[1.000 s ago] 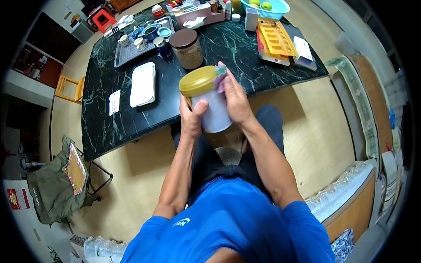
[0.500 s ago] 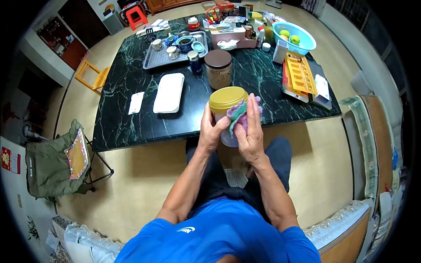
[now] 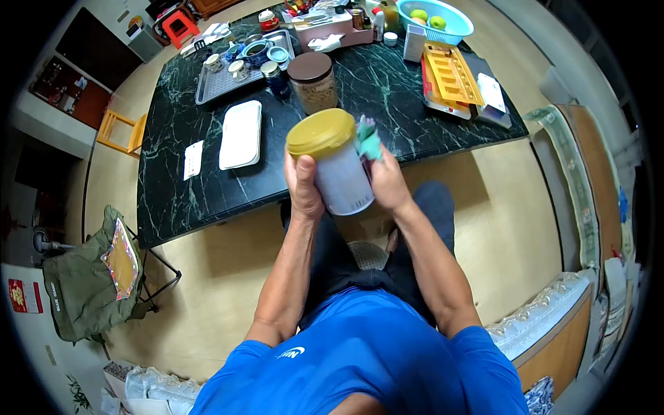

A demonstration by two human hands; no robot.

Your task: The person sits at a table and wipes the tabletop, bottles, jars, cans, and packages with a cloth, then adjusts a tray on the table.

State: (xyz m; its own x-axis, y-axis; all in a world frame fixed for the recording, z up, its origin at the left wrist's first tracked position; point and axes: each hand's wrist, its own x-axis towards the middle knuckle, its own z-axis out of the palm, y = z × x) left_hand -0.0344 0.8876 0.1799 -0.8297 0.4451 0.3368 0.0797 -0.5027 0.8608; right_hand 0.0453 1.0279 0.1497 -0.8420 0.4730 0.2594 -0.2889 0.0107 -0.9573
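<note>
A pale plastic jar [image 3: 340, 181] with a yellow lid [image 3: 321, 131] is held up in front of the table's near edge, tilted a little. My left hand [image 3: 303, 188] grips it from the left, thumb just below the lid. On the jar's right side my right hand [image 3: 389, 181] is closed on a green and purple cloth [image 3: 369, 140], which sticks out above the fingers beside the lid. Most of the right fingers are hidden behind the jar. Just beyond stands a jar with a brown lid [image 3: 310, 68] and grainy contents.
On the dark marble table [image 3: 207, 204] are a white box [image 3: 241, 135], a white paper [image 3: 194, 160], a metal tray [image 3: 228, 91] with cups, a pink organizer [image 3: 330, 34], a blue fruit basket [image 3: 453, 26] and a yellow plastic tray [image 3: 453, 75]. A folding chair [image 3: 86, 297] stands left.
The jar has turned, showing more of its pale side. My right hand and cloth have shifted from its front to its right side. The view has moved too.
</note>
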